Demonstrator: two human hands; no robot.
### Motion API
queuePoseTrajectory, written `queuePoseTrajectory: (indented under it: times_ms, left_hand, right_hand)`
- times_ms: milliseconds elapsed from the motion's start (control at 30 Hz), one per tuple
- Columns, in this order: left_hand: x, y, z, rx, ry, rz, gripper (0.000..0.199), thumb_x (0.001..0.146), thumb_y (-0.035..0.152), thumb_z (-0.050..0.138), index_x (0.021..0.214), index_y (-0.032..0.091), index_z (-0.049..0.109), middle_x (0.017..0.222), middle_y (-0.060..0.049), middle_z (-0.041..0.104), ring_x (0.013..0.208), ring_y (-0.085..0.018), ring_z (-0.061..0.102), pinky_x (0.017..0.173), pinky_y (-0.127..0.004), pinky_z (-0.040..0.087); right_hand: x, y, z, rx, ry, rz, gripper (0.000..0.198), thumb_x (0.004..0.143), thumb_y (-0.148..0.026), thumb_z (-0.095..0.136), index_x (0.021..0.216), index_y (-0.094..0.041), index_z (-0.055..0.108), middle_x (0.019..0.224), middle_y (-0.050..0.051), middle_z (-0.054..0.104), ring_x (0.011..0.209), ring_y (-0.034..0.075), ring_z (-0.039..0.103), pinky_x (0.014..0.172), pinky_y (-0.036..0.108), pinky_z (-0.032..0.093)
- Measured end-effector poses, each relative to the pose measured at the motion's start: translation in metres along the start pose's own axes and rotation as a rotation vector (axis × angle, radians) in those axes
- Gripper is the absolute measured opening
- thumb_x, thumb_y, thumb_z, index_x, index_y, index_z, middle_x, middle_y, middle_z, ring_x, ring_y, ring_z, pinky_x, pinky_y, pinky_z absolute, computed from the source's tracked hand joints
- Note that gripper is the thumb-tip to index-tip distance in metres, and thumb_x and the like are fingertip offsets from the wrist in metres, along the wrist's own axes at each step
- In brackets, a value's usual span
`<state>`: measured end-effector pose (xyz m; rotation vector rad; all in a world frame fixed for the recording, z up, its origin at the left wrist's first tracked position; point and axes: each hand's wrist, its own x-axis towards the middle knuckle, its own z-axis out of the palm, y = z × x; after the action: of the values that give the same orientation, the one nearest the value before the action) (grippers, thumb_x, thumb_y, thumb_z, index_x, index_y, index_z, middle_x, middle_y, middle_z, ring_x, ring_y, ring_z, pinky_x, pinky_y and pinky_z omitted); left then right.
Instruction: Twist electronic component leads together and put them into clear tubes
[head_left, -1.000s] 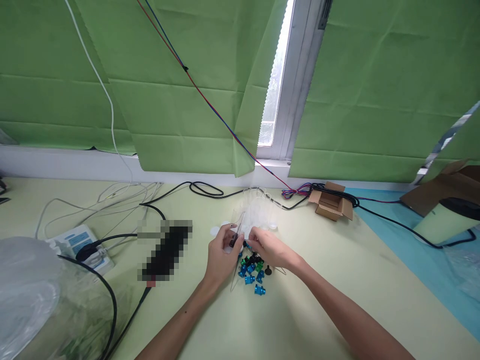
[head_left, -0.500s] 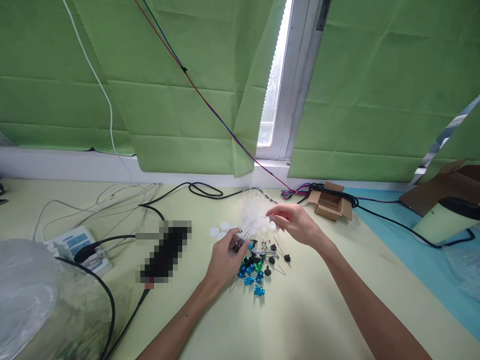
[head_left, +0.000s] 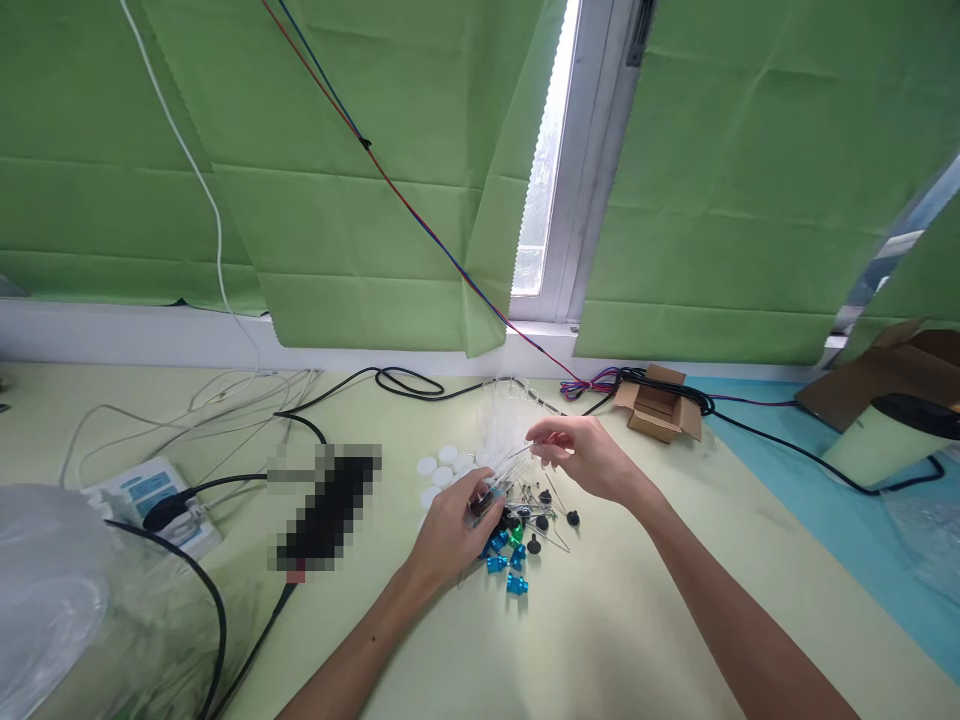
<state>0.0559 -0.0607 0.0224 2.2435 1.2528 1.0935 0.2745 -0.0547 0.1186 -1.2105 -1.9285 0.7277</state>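
My left hand [head_left: 448, 525] is closed around a small clear container [head_left: 480, 506] with dark bits in it and thin metal rods sticking out of its top. Just above and to the right, my right hand [head_left: 589, 458] pinches a thin metal rod [head_left: 528, 449] close to the container's open end. Beneath both hands lies a loose pile: shiny blue metal fittings [head_left: 517, 584], a green fitting [head_left: 517, 536], black round-headed pieces [head_left: 534, 544] and bent wires [head_left: 556, 541]. Several white round caps [head_left: 427, 466] lie left of the pile, partly behind my left hand.
Clear plastic [head_left: 510, 420] stands behind my hands. A small open cardboard box [head_left: 658, 415] sits at the back right beside coiled black cable [head_left: 701, 400]. At left are a white power strip [head_left: 154, 490] and a large clear plastic bag [head_left: 52, 590]. A tumbler [head_left: 885, 445] stands far right.
My right hand has come down slightly with the rod, closer to the container. My left hand has shifted a little right and down, and more white caps show behind it.
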Motion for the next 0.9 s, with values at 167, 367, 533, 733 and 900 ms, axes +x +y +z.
queuePoseTrajectory:
  times_ms: [167,367,533,733,900]
  left_hand:
    - [-0.001,-0.004,0.001,0.009,0.007,0.012,0.027,0.090,0.035,0.056,0.113,0.021,0.058,0.081,-0.001,0.063,0.070,-0.016,0.057,0.065,-0.025,0.044]
    - [-0.001,-0.004,0.002,0.007,0.018,0.017,0.027,0.090,0.035,0.057,0.113,0.021,0.058,0.081,-0.001,0.063,0.070,-0.015,0.057,0.064,-0.025,0.044]
    - [-0.001,-0.002,0.001,0.006,0.018,0.013,0.026,0.089,0.034,0.058,0.112,0.021,0.058,0.080,0.000,0.063,0.069,-0.015,0.056,0.063,-0.024,0.044]
    - [0.000,-0.001,0.001,-0.017,0.021,0.010,0.024,0.089,0.034,0.058,0.110,0.021,0.059,0.078,0.000,0.063,0.068,-0.015,0.056,0.062,-0.024,0.043]
    - [-0.001,-0.001,0.003,-0.062,0.023,-0.006,0.026,0.089,0.034,0.059,0.111,0.021,0.058,0.079,0.000,0.063,0.069,-0.015,0.057,0.065,-0.025,0.044]
  right_hand:
    - [0.000,0.004,0.003,-0.004,0.009,-0.035,0.011,0.086,-0.019,0.057,0.088,-0.019,0.068,0.072,0.001,0.067,0.061,0.014,0.061,0.065,0.028,0.051]
    - [-0.002,0.001,0.003,-0.070,0.012,-0.068,0.018,0.088,-0.015,0.053,0.076,-0.019,0.067,0.063,-0.001,0.062,0.056,0.012,0.058,0.058,0.024,0.046]
    - [-0.003,-0.001,0.005,-0.142,0.022,-0.115,0.022,0.090,-0.011,0.050,0.073,-0.019,0.063,0.068,-0.001,0.061,0.056,0.011,0.056,0.058,0.023,0.042]
    - [-0.002,-0.005,0.009,-0.198,0.014,-0.130,0.018,0.091,-0.015,0.056,0.074,-0.019,0.060,0.067,-0.003,0.059,0.055,0.010,0.053,0.061,0.024,0.040]
    - [-0.001,-0.003,0.013,-0.227,0.035,-0.141,0.017,0.092,-0.021,0.058,0.075,-0.020,0.057,0.062,-0.004,0.056,0.057,0.011,0.047,0.059,0.023,0.037]
